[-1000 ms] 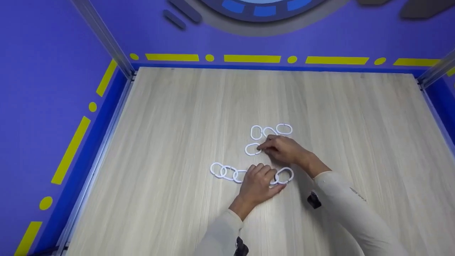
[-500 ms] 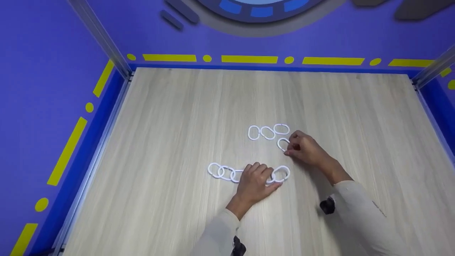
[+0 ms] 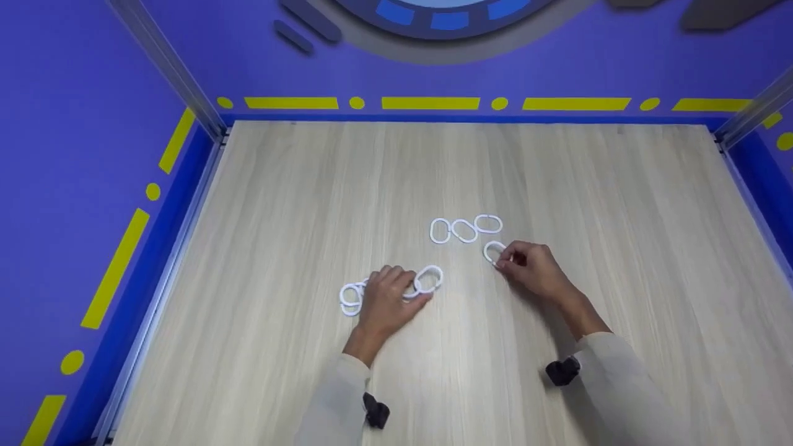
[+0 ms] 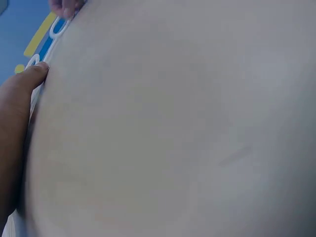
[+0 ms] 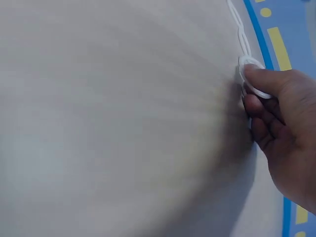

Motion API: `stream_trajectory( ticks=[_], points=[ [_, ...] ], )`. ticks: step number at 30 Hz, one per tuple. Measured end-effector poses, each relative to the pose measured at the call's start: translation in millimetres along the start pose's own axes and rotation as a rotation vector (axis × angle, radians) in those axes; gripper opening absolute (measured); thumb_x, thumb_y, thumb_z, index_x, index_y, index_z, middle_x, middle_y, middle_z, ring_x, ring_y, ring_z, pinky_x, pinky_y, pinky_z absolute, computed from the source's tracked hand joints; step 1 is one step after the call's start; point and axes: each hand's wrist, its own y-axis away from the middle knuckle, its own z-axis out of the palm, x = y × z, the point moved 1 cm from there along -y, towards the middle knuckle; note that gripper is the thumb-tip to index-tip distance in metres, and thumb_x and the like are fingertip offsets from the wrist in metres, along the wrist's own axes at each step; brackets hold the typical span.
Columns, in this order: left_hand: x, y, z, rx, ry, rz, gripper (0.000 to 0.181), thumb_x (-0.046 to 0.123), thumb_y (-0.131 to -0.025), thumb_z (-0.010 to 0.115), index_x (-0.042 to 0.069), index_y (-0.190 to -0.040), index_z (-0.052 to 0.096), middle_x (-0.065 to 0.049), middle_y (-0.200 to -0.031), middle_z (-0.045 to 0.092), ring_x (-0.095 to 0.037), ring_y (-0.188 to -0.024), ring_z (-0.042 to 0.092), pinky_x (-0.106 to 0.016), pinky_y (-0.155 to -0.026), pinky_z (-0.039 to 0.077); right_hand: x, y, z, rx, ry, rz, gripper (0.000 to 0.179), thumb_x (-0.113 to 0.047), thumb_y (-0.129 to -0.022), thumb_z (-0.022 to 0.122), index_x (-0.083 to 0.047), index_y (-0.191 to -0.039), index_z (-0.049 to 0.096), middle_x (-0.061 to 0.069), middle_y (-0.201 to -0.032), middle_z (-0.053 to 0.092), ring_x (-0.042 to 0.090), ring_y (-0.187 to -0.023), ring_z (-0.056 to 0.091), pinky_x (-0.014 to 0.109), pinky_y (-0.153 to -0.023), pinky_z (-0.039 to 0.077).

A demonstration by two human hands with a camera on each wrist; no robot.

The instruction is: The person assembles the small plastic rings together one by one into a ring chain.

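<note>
My left hand (image 3: 387,302) grips a chain of white plastic links (image 3: 440,280) on the wooden table, in the head view. One link sticks out beyond the fingers on the right, and others lie bunched on the left; the palm hides the middle. In the left wrist view only the thumb side of that hand (image 4: 19,98) shows, beside a link. To the right, my right hand (image 3: 538,272) pinches a single oval white link (image 3: 486,254) between thumb and fingers. The right wrist view shows the thumb pressed on this link (image 5: 242,69).
Three loose white links (image 3: 454,232) lie in a row on the table (image 3: 347,186), just beyond the right hand's link. Blue walls (image 3: 297,74) with yellow marks border the table at the back and sides.
The right hand has drawn its link away from the other loose ones, to the right and slightly nearer. The left hand has slid the chain left, and its left end has bunched up.
</note>
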Motion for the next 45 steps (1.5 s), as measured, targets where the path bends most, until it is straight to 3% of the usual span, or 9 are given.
stream_trajectory(
  ticks=[4, 8, 14, 22, 31, 36, 40, 45],
  points=[
    [-11.8, -0.7, -6.5, -0.020, -0.024, -0.026, 0.039, 0.048, -0.080, 0.081, 0.014, -0.098, 0.074, 0.001, -0.085, 0.071, -0.018, -0.079, 0.063, -0.034, -0.071, 0.049, -8, 4.7, 18, 0.010, -0.230, 0.009, 0.011, 0.002, -0.094, 0.066, 0.004, -0.103, 0.059, 0.021, -0.093, 0.070, 0.007, -0.073, 0.061, 0.018, -0.062, 0.051],
    [-13.8, -2.0, -8.6, -0.055, -0.041, -0.034, 0.041, 0.050, -0.084, 0.078, 0.013, -0.101, 0.074, 0.000, -0.087, 0.070, -0.018, -0.082, 0.063, -0.034, -0.074, 0.048, -20, 6.5, 45, -0.026, -0.443, -0.003, 0.016, 0.006, -0.097, 0.059, 0.010, -0.111, 0.054, 0.032, -0.104, 0.071, 0.006, -0.081, 0.070, 0.021, -0.071, 0.059],
    [-11.2, -3.2, -7.9, -0.097, -0.012, -0.076, 0.042, 0.051, -0.087, 0.074, 0.014, -0.107, 0.073, 0.002, -0.088, 0.070, -0.017, -0.084, 0.061, -0.034, -0.076, 0.048, -38, 4.1, 80, -0.081, -0.566, -0.092, 0.015, 0.006, -0.095, 0.063, 0.018, -0.103, 0.060, 0.035, -0.100, 0.071, 0.008, -0.083, 0.074, 0.026, -0.077, 0.061],
    [-10.4, -3.6, -7.4, -0.103, 0.007, -0.111, 0.041, 0.052, -0.088, 0.072, 0.014, -0.104, 0.073, 0.004, -0.083, 0.067, -0.015, -0.081, 0.059, -0.034, -0.075, 0.046, -47, 4.6, 95, -0.003, -0.558, -0.148, 0.011, 0.008, -0.089, 0.069, 0.018, -0.094, 0.065, 0.033, -0.092, 0.070, 0.005, -0.077, 0.072, 0.021, -0.073, 0.060],
    [-10.9, -2.6, -6.7, -0.108, -0.004, -0.087, 0.041, 0.053, -0.087, 0.073, 0.015, -0.104, 0.073, 0.004, -0.084, 0.067, -0.015, -0.080, 0.059, -0.034, -0.074, 0.046, -50, 4.0, 99, 0.122, -0.469, -0.090, 0.005, 0.004, -0.088, 0.073, 0.009, -0.089, 0.071, 0.026, -0.089, 0.073, 0.006, -0.074, 0.067, 0.015, -0.069, 0.055],
    [-9.0, -0.1, -6.0, -0.105, -0.040, -0.048, 0.040, 0.051, -0.088, 0.072, 0.015, -0.104, 0.073, 0.003, -0.086, 0.067, -0.016, -0.081, 0.059, -0.034, -0.074, 0.046, -47, 3.0, 98, 0.204, -0.426, -0.096, 0.006, 0.007, -0.088, 0.072, 0.007, -0.094, 0.073, 0.025, -0.090, 0.073, 0.004, -0.074, 0.061, 0.013, -0.069, 0.049],
    [-7.2, 1.5, -5.2, -0.108, -0.103, -0.005, 0.039, 0.052, -0.090, 0.070, 0.016, -0.106, 0.073, 0.003, -0.089, 0.066, -0.016, -0.084, 0.057, -0.034, -0.077, 0.045, -49, 3.0, 93, 0.289, -0.375, -0.161, 0.012, 0.010, -0.089, 0.068, 0.010, -0.100, 0.073, 0.027, -0.091, 0.072, 0.006, -0.077, 0.059, 0.011, -0.071, 0.044],
    [-7.3, 2.3, -5.9, -0.090, -0.151, 0.005, 0.041, 0.055, -0.087, 0.070, 0.019, -0.107, 0.073, 0.003, -0.095, 0.065, -0.017, -0.090, 0.057, -0.035, -0.083, 0.042, -62, 5.1, 86, 0.258, -0.311, -0.178, 0.019, 0.010, -0.089, 0.068, 0.011, -0.108, 0.071, 0.024, -0.094, 0.071, 0.007, -0.079, 0.054, 0.014, -0.073, 0.042]
  ],
)
